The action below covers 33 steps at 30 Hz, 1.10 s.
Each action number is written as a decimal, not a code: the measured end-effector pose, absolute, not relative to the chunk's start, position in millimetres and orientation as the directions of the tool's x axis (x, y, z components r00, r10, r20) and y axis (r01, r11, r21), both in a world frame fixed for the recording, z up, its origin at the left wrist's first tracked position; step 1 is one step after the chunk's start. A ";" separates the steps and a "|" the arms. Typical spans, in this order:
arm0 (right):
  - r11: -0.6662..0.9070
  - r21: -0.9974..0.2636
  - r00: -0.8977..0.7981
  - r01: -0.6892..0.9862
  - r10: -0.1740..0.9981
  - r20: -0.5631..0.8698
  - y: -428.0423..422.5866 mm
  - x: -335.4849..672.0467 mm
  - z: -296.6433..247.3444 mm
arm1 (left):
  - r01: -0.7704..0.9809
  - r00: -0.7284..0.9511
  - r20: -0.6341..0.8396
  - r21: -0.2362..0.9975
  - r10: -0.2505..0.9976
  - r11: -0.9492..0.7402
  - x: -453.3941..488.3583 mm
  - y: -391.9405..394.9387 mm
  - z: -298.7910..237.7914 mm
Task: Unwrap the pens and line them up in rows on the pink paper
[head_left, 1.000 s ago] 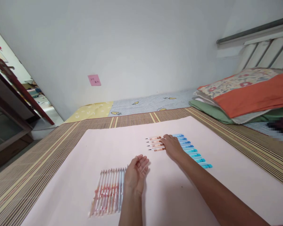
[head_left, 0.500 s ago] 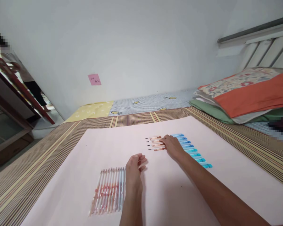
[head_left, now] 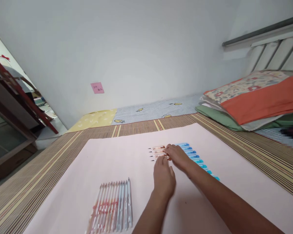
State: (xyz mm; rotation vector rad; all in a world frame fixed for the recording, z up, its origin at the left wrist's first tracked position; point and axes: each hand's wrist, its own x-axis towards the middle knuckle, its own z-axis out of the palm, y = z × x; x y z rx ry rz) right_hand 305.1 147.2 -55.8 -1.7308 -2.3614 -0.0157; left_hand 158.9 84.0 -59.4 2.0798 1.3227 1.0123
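Several white-and-brown pens (head_left: 158, 152) with dark pointed tips lie in a row on a pale pink sheet (head_left: 122, 156). Over their brown ends my right hand (head_left: 177, 156) is bent, its fingertips closed on a pen; the exact grip is partly hidden. My left hand (head_left: 164, 177) reaches to the lowest of these pens, fingers stretched forward and thumb apart, fingertips touching or just above it. Blue and turquoise pens (head_left: 193, 152) lie in a slanting row, partly behind my right hand and forearm. At the lower left, clear-barrelled pens (head_left: 112, 208) lie side by side, tips pointing away.
The sheet lies on a striped mat (head_left: 51, 162) over a bed. Pillows and folded bedding (head_left: 256, 97) are stacked at the right. A pink note (head_left: 97, 87) is stuck on the wall. A person (head_left: 21, 81) stands past the doorway at the left.
My left hand has moved right and away from me, from beside the clear-barrelled pens to the brown ones. My right hand stays at the brown ends. The camera view has shifted slightly.
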 end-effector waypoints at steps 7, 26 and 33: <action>0.353 -0.164 -0.317 0.921 0.925 0.211 145.7 305.5 -52.5 | 0.787 0.250 0.252 0.510 0.935 -0.348 174.4 124.8 -67.3; 0.314 -0.165 -0.274 0.935 0.934 0.228 155.3 317.2 -48.2 | 0.839 0.263 0.359 0.372 0.895 -0.396 170.5 125.8 -94.5; 0.231 -0.117 -0.213 0.966 0.966 0.144 162.3 317.4 -45.2 | 0.844 0.258 0.360 0.368 0.897 -0.390 170.5 125.3 -94.8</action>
